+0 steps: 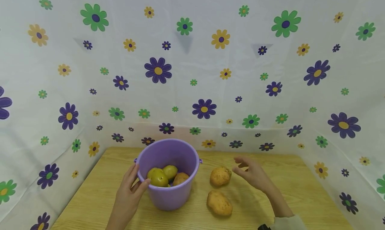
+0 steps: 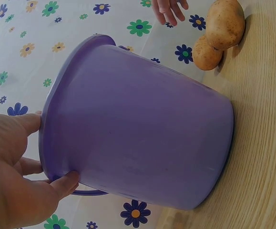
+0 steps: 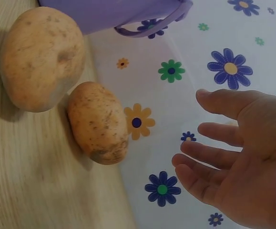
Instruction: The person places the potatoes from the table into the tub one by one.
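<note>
left hand [image 2: 14,176] gripping purple bucket [image 2: 138,129] rim, two potatoes [image 2: 219,31] on wooden table [image 2: 266,143] behind, other hand's fingers [image 2: 168,9] up top

Purple bucket [image 1: 168,176], flowered white backdrop [image 1: 192,73]

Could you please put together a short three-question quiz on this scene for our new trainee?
1. True or false: the left hand grips the rim of the purple bucket.
2. How many potatoes lie on the table outside the bucket?
3. Which potato is the right hand nearest: A) the far potato, B) the near potato?

Key: 1 true; 2 two; 3 A.
</note>
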Demonstrator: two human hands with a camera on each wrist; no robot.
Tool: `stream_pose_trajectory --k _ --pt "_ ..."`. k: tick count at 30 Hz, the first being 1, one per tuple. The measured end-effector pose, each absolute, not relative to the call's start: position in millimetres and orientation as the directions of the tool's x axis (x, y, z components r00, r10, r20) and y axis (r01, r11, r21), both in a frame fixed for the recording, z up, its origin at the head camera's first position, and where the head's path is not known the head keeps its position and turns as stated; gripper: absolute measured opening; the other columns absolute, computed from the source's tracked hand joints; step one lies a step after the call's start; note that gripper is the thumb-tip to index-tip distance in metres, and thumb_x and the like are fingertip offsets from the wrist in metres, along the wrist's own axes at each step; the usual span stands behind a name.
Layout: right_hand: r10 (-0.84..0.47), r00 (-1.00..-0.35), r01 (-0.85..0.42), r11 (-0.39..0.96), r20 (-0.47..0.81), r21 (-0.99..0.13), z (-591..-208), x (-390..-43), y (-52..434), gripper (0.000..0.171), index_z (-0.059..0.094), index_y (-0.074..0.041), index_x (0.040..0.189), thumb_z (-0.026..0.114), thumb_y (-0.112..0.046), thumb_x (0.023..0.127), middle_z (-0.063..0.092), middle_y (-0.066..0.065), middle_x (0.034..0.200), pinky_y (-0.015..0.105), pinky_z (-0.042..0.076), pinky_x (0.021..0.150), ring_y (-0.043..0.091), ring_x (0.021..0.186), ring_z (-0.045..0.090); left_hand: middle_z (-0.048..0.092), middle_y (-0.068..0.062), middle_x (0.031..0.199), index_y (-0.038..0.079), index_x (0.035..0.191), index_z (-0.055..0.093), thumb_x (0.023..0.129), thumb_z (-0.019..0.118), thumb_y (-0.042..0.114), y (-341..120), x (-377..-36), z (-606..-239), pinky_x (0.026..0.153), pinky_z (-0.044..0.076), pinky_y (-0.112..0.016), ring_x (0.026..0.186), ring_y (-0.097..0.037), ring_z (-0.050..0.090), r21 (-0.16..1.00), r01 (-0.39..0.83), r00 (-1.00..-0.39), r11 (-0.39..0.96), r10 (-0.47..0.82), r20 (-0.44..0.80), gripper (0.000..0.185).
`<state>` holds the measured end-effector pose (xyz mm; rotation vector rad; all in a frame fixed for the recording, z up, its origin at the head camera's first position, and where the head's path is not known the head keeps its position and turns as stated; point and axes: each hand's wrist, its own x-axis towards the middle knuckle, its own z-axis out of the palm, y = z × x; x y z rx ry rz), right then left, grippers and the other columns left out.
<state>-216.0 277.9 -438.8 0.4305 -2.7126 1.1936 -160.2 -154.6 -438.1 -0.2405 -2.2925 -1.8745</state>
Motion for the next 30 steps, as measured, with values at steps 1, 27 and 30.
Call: stream_pose_trajectory --k 1,27,30 --pt "-0.203 -0.949 -0.315 0.641 0.241 -0.7 -441 -216 278 0.048 0.06 0.005 0.137 0.072 -0.024 0.1 0.066 0.025 0.128 0.046 0.062 0.088 0.039 0.111 0.065 0.013 -0.022 0.169 -0.004 0.161 0.026 0.103 0.067 0.016 -155 -160 -438 0.106 0.04 -0.012 0.149 -0.045 0.029 0.952 0.231 -0.973 0.199 0.017 0.232 0.073" --pt "-0.226 -0.966 -0.237 0.604 0.122 -0.761 -495 -240 272 0.06 0.054 0.009 0.141 0.076 -0.024 0.096 0.058 0.03 0.14 0.064 0.052 0.104 0.05 0.126 0.055 0.012 -0.021 0.169 -0.003 0.161 0.026 0.103 0.068 0.019 -155 -160 -438 0.107 0.041 -0.014 0.149 -0.045 0.03 0.956 0.216 -0.976 0.199 0.013 0.218 0.075" --pt "-0.247 -0.961 -0.248 0.583 0.122 -0.773 -498 -241 271 0.062 0.052 0.01 0.142 0.076 -0.023 0.095 0.055 0.032 0.142 0.066 0.05 0.106 0.052 0.126 0.055 0.013 -0.021 0.169 -0.004 0.161 0.026 0.103 0.068 0.019 -154 -160 -438 0.106 0.041 -0.012 0.149 -0.045 0.029 0.956 0.22 -0.975 0.197 0.013 0.222 0.075"
